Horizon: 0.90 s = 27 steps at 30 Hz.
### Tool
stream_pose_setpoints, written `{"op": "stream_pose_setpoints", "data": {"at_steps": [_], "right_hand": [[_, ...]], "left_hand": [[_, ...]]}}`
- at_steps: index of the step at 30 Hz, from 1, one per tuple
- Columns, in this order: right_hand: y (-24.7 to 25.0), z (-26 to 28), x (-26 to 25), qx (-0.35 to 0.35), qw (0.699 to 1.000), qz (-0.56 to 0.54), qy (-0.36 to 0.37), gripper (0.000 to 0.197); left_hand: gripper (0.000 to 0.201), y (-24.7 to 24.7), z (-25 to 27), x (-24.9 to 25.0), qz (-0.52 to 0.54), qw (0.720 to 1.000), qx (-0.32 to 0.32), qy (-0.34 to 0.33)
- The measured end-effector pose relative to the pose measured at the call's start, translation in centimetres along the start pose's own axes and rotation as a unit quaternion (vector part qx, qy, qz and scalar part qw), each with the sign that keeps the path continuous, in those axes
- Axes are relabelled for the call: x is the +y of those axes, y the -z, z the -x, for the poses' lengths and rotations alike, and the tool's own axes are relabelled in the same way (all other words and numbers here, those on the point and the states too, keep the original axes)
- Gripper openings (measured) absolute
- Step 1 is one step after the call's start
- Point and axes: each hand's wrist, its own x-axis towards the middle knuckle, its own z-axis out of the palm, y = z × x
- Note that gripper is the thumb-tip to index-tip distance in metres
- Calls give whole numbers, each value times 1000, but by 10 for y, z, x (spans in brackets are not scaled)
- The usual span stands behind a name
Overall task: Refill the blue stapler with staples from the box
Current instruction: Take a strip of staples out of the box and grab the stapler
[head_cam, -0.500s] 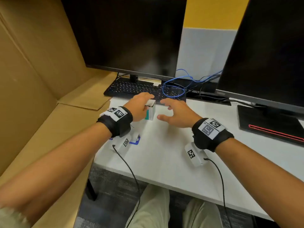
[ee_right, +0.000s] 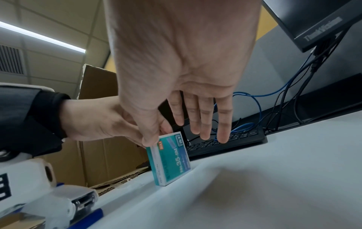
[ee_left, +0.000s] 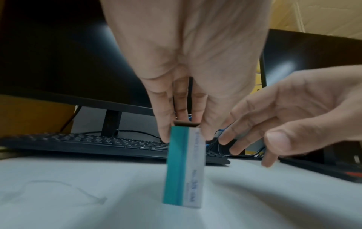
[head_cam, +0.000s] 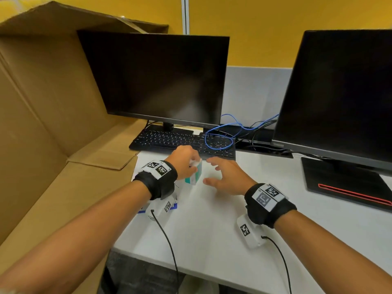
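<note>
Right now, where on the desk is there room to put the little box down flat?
The widest bare patch of desk lies between the two forearms, from the staple box to the near edge. More lies right of the right hand, before the monitor base. It is crowded by the keyboard, cables, and under the left hand.

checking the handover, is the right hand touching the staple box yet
Apart. The left wrist view shows desk and keyboard between the right hand and the staple box, which only the left hand holds.
</note>
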Motion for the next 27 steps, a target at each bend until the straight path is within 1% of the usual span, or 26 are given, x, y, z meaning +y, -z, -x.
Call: {"op": "stream_pose_setpoints", "data": {"at_steps": [3,5,7,9,13,18,20,23,25,27], "right_hand": [[0,-4,-1,6,1000,0,7,69],[1,-5,0,11,1000,-7,7,66],[-1,-3,2,11,1000,-9,11,61],[-2,-1,4,10,1000,-11,22,53],[2,4,4,8,1000,-8,24,41],[11,13,4,31,999,-5,41,43],[14,16,4,37,998,-3,42,44],[17,22,3,55,997,-34,34,44],[19,24,1,67,996,-35,36,30],[22,25,-2,68,997,2,37,10]], "left_hand": [[42,5,-1,2,45,999,-19,-11],[47,5,0,3,82,995,-51,-21],[47,5,3,7,104,991,-82,-31],[45,6,4,11,109,988,-98,-40],[38,10,6,17,108,987,-107,-44],[25,16,11,24,139,982,-128,-14],[25,15,15,28,139,982,-126,-11],[30,11,21,31,152,981,-117,8],[36,10,22,31,163,980,-113,23],[39,9,24,32,177,977,-114,32]]}}
